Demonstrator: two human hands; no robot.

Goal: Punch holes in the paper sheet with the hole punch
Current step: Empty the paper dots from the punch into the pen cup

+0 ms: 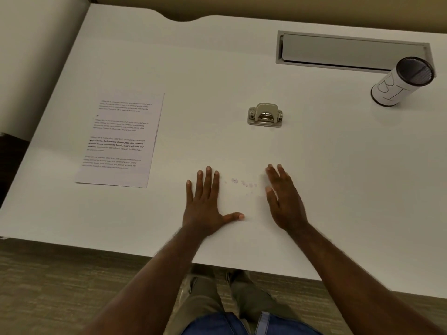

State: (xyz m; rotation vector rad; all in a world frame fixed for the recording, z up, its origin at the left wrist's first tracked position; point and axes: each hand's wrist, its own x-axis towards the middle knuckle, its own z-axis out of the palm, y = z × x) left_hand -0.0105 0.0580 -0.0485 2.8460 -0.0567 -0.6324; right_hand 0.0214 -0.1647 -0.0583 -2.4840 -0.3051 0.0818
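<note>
A printed paper sheet [119, 139] lies flat on the left part of the white desk [314, 189]. A small beige metal hole punch [265, 115] stands near the desk's middle, apart from the sheet. My left hand [208, 201] rests palm down on the desk near the front edge, fingers spread, holding nothing. My right hand [283, 197] is beside it, tilted on its edge, fingers apart and empty. Several tiny paper punch-outs [244, 183] lie scattered between the two hands.
A cylindrical mesh cup [401, 81] wrapped in white paper with handwritten letters stands at the far right. A grey cable-tray flap [350, 50] is set into the desk's back right. The desk's front edge is just below my wrists, with carpet underneath.
</note>
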